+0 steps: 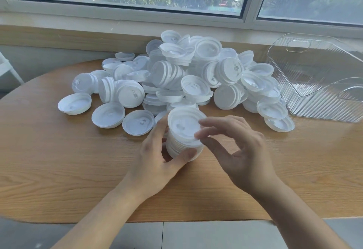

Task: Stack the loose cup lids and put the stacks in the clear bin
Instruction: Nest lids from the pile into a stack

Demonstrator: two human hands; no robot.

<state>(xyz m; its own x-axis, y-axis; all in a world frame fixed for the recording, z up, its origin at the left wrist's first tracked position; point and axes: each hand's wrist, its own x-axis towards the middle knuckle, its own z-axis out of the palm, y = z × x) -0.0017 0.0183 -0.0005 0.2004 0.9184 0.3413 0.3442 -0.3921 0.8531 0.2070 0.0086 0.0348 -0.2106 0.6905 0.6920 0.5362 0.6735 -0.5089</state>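
Evidently mid-stacking, the left hand (157, 156) grips a short stack of lids (183, 136) near the table's front while the right hand (233, 146), fingers loosely spread, seats the top lid; next, probably another from the pile (176, 76), the clear bin (322, 78) waiting far right.

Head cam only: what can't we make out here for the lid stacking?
- Stack of lids: exact count unreadable; left hand wraps its side and base.
- Right hand: fingers meet the top lid's rim; pinching or just touching, unclear.
- Clear bin: right side cut off by frame edge.
- Lid pile: lower lids buried.
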